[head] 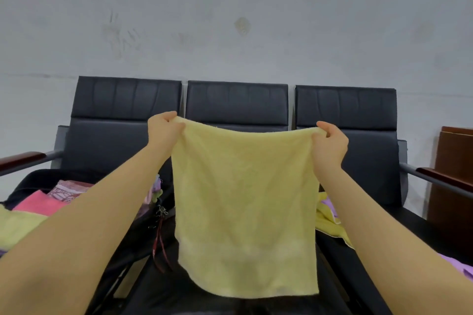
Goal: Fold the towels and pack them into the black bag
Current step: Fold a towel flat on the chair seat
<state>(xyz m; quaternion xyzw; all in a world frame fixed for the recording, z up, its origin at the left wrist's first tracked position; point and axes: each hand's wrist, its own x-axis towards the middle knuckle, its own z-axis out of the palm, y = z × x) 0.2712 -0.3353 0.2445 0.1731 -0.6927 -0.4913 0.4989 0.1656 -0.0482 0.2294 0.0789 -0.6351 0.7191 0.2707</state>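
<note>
Head view: one wide picture, looking forward and down over both bare forearms toward a row of seats
Yellow towel: centre of the frame, held up in the air and hanging flat; its top edge sags a little between the two hands; its lower edge hangs free near the bottom of the frame, in front of the middle seat
Left hand: left of centre, pinching the towel's upper left corner between thumb and curled fingers
Right hand: right of centre, pinching the towel's upper right corner in the same way; the two hands are well apart, stretching the top edge
Black bag: lower left, lying open on the left seat, partly hidden by the left forearm; a zip pull and dark red straps hang at its near edge just beside the towel
Towels in the bag: a pink towel and a patterned pink cloth at the left; a yellow-green towel at the far left edge
Right seat: a loose yellow cloth and a purple cloth, partly hidden by the right forearm
Black seats: three joined seats with padded backs across the middle of the frame; brown armrests at both ends
Wall: pale grey, filling the upper half
Wooden cabinet: brown, at the right edge
</note>
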